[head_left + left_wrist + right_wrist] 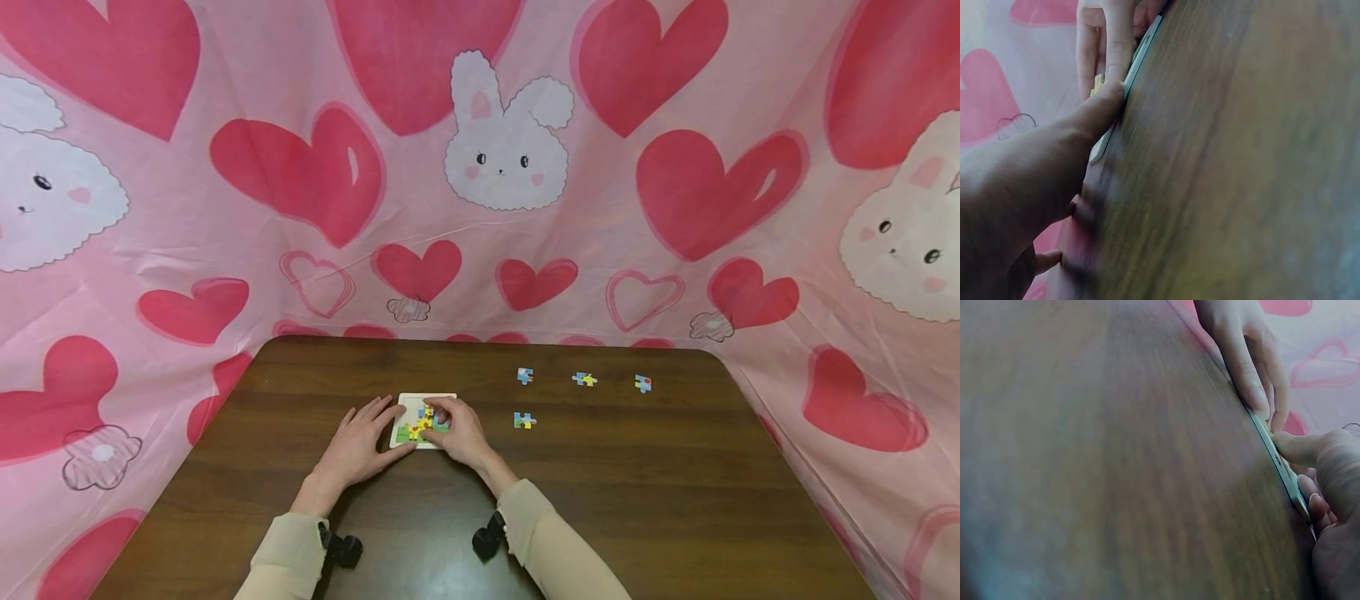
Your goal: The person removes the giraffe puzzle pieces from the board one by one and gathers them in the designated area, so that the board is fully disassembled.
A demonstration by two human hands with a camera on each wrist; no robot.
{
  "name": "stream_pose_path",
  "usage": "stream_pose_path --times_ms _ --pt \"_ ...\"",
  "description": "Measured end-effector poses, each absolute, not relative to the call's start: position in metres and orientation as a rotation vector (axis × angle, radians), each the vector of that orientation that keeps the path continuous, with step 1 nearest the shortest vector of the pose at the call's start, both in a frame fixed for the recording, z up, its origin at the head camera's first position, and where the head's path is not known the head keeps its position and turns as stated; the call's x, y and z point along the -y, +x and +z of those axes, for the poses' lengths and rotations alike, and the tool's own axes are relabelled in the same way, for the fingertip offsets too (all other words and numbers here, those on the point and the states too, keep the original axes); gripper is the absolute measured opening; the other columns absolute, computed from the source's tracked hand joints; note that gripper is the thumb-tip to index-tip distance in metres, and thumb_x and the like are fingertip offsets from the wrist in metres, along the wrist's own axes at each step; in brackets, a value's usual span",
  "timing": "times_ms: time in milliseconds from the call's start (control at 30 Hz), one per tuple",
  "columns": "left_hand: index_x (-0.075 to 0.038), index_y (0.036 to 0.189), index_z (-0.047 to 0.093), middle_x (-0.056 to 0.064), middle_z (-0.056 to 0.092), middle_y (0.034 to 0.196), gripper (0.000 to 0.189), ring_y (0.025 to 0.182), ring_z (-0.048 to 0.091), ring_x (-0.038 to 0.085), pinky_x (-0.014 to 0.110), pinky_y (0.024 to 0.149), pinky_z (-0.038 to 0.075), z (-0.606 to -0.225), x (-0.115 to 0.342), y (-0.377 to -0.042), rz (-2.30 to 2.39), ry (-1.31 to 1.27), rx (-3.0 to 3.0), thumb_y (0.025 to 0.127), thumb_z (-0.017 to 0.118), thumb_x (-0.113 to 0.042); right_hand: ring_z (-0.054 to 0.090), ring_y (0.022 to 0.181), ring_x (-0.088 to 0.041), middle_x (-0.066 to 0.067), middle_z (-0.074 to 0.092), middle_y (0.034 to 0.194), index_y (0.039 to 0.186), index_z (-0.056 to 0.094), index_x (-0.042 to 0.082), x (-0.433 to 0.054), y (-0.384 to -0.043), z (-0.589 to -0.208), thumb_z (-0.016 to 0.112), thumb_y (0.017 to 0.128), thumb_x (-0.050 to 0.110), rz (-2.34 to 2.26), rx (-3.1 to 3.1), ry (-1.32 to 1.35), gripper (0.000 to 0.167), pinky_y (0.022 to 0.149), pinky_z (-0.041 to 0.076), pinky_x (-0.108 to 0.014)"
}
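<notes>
Puzzle board (409, 407) sits on surface (637, 500), left of centre, toward the far edge. Left hand (360, 440): fingers spread, nearly straight, at the board's left side, thumb at its near edge, touching not gripping. Right hand (463, 435): fingers bent over its right part, can't tell if holding a piece. Four loose pieces (525, 421) right, three nearest far edge.

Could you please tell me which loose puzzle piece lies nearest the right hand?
The front puzzle piece, set alone; the other three pieces form a row farther back.
</notes>
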State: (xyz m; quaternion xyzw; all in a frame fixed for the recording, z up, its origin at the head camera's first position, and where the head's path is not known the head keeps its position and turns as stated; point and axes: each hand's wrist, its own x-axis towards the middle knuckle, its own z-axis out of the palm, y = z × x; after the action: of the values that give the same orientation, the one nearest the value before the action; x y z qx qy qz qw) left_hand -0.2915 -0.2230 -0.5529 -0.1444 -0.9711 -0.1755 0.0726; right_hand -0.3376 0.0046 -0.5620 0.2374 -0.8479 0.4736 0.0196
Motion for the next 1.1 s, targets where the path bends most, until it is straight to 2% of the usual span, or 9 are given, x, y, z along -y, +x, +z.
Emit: stream_pose_path --times_ms 400,867,1100 --pt "-0.013 0.154 0.064 0.023 0.053 0.167 0.076 0.158 0.048 0.046 0.079 0.125 0.033 -0.5534 0.2245 -0.2884 -0.548 -0.443 2.924 0.094 0.082 -0.056 0.055 0.085 -0.008 -0.007 0.07 0.097 0.139 0.074 0.006 -0.0052 -0.3386 -0.5632 0.091 0.089 0.013 1.421 2.642 0.743 0.053 0.08 0.046 -0.022" --pt "-0.013 0.155 0.063 0.023 0.052 0.168 0.079 0.158 0.047 0.046 0.079 0.126 0.032 -0.5483 0.2235 -0.2886 -0.541 -0.435 2.957 0.095 0.079 -0.061 0.058 0.086 -0.009 -0.008 0.071 0.098 0.138 0.075 0.005 -0.0048 -0.3382 -0.5636 0.092 0.089 0.014 1.418 2.622 0.746 0.053 0.081 0.048 -0.023" --pt "-0.013 0.155 0.064 0.023 0.053 0.168 0.078 0.158 0.047 0.047 0.079 0.126 0.032 -0.5506 0.2235 -0.2878 -0.558 -0.434 2.941 0.094 0.081 -0.059 0.056 0.08 -0.005 -0.012 0.073 0.097 0.136 0.076 0.003 -0.0059 -0.3375 -0.5631 0.092 0.088 0.009 1.527 2.593 0.737 0.051 0.074 0.047 -0.019"
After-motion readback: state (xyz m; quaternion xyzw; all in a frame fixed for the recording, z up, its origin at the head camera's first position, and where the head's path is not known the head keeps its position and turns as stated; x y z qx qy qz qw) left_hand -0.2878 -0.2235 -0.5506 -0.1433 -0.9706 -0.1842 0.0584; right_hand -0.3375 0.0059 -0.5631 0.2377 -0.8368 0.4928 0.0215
